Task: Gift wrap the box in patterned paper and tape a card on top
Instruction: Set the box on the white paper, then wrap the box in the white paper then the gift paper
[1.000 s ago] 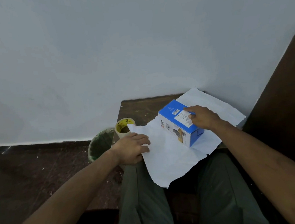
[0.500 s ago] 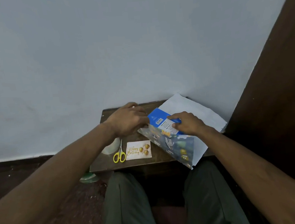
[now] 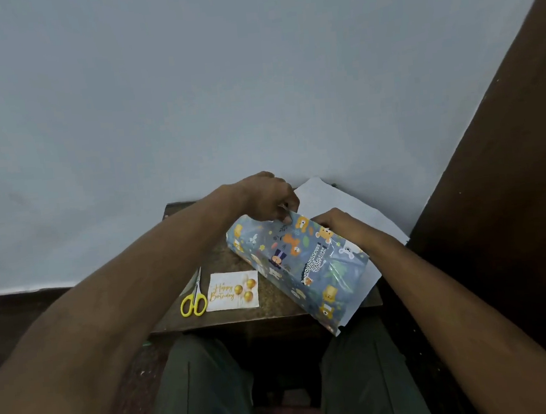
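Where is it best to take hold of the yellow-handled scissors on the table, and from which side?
Take the yellow-handled scissors by the two plastic loops, coming from the near table edge. They lie flat and closed, loops toward the person, blades pointing away, free of the white birthday card beside them.

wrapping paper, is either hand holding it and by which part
The left hand pinches the patterned wrapping paper at its far top edge, pulling it over the box. The right hand presses on the paper's top; its fingers are hidden.

Animal-print paper point(image 3: 306, 263) draped over box (hidden), birthday card point(image 3: 232, 291) flat beside it
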